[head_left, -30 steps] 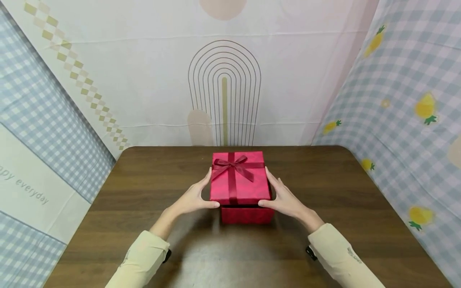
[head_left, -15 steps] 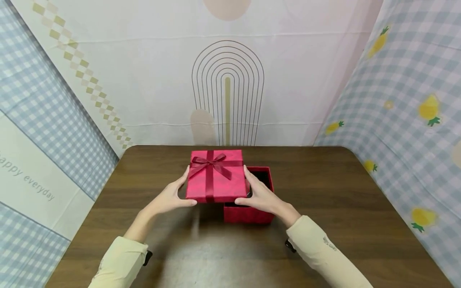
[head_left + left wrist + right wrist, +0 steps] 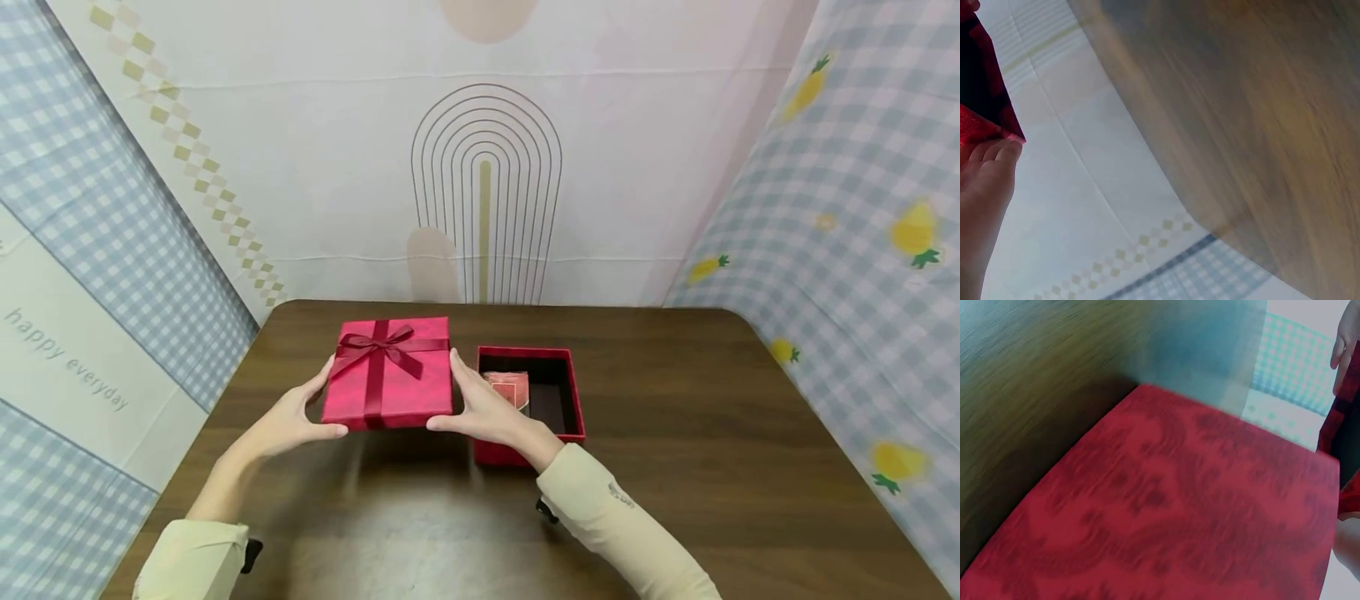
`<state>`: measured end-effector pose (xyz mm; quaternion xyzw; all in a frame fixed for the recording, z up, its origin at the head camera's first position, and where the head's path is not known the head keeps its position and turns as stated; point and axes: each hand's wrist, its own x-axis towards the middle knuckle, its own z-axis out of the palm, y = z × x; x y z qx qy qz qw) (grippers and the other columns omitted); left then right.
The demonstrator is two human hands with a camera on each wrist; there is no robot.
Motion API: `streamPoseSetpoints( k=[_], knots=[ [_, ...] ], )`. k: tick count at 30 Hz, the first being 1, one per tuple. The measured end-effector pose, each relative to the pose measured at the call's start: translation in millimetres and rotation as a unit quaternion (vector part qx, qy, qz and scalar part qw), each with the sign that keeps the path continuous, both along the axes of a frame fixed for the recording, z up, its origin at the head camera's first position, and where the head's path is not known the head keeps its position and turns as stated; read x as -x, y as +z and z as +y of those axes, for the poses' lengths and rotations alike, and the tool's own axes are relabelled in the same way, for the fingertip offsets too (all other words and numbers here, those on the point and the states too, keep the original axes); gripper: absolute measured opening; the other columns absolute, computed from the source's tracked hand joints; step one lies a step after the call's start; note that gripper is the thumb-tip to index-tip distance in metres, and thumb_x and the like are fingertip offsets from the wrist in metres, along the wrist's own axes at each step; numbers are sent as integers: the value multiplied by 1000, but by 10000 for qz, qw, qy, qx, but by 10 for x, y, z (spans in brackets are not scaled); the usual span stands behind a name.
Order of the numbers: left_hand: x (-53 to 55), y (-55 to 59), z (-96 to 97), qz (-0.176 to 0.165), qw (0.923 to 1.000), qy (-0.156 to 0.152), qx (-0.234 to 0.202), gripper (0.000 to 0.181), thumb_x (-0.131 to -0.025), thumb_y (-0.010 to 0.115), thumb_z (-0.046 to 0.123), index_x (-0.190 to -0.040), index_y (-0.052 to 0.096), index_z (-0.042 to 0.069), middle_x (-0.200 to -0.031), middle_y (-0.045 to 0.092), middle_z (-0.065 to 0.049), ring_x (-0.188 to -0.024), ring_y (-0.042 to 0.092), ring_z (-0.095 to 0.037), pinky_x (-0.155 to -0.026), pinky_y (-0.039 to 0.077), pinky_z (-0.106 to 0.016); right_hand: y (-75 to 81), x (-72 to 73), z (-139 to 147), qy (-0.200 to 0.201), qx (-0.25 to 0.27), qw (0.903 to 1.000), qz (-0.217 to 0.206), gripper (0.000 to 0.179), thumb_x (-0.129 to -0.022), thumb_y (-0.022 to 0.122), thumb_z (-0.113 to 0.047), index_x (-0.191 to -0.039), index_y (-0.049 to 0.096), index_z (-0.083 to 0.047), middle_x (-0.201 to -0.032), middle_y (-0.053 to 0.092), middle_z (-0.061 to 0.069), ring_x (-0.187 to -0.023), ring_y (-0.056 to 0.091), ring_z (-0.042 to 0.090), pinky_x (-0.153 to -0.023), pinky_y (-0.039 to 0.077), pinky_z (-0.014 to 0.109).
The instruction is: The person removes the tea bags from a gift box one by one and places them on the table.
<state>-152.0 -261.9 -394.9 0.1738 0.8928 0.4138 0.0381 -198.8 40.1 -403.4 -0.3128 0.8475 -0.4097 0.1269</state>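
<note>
Both hands hold up a red gift box lid [image 3: 423, 387] with a dark red ribbon bow, in the head view. My left hand [image 3: 288, 421] grips its left side, thumb at the front edge. My right hand [image 3: 487, 408] grips the right side the same way. The lid's dark underside shows in the left wrist view, above the left hand [image 3: 988, 194]. To the right stands the uncovered red box [image 3: 576, 392], partly behind the right hand. Inside its black interior lies a small reddish packet [image 3: 513, 385]. The box's patterned side [image 3: 1166, 500] fills much of the right wrist view.
A dark brown wooden table [image 3: 675, 400] carries the box. Its far edge meets a white patterned cloth backdrop [image 3: 330, 167]. Blue checked cloth [image 3: 847, 308] hangs along the right side, with more on the left.
The lid, gripped by both hands, has moved left from over the box. The box's interior and the packet have come into view. The box has stayed on the table.
</note>
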Motion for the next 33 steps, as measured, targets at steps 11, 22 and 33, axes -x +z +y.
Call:
streamPoseSetpoints(
  k=[11,22,33],
  knots=[
    [-100,-93,-251,18,9999,-102,-83,96,-76,73,19,-147,10,5,-148,18,-24,-134,19,-14,-91,20,-2,-33,-89,-287,19,-271,9996,-23,104,-79,68,-44,-146,-2,-6,-153,-3,6,-139,7,23,-110,17,40],
    [-100,-281,-341,-73,9999,-127,66,97,-73,75,20,-145,14,-1,-147,20,-25,-128,21,-2,-90,18,-1,-210,-203,-457,-144,-433,9987,-208,101,-81,68,-36,-144,0,4,-151,-2,18,-139,9,25,-110,17,37],
    [25,-464,-326,-229,9976,-183,621,99,-68,78,20,-140,18,-11,-140,27,-34,-126,29,-46,-96,29,-56,-369,-189,-561,-498,-1278,9899,-353,97,-80,70,-32,-141,8,11,-148,11,26,-135,21,30,-108,23,36]
  ],
)
